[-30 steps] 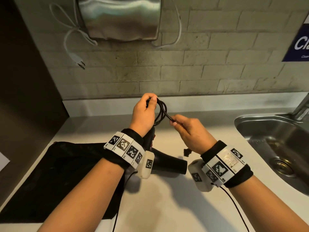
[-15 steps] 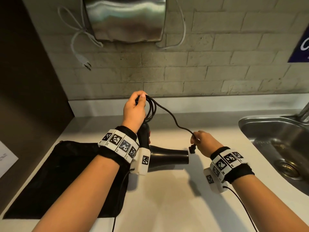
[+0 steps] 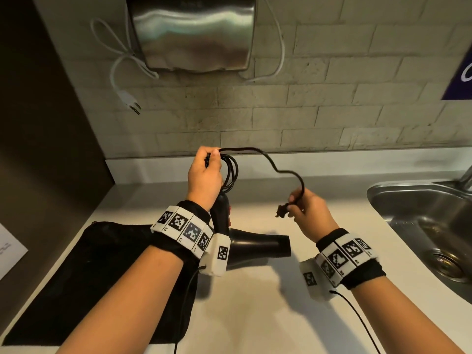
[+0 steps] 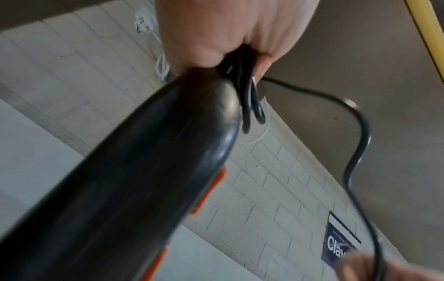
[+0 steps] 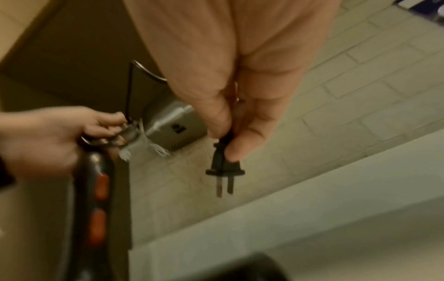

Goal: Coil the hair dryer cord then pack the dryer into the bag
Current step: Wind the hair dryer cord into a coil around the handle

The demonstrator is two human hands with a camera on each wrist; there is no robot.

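A black hair dryer (image 3: 258,245) hangs just over the white counter, its handle (image 4: 144,171) running up under my left wrist. My left hand (image 3: 204,169) grips several loops of the black cord (image 3: 231,172) at the top of the handle (image 3: 222,213). A loose wavy stretch of cord (image 3: 278,169) runs from there to my right hand (image 3: 310,213), which pinches the cord just behind the two-pin plug (image 5: 224,167). The plug (image 3: 281,209) hangs free below the fingers. A flat black bag (image 3: 84,274) lies on the counter at the left, partly under my left forearm.
A steel sink (image 3: 429,226) is set into the counter at the right. A steel hand dryer (image 3: 191,31) hangs on the brick wall, its white cord and plug (image 3: 130,102) dangling at the left. A dark wall panel (image 3: 46,139) bounds the left side.
My right hand slid along the cord away from the coil, down to the plug end, then rose a little. The left hand kept hold of the loops and moved slightly left.
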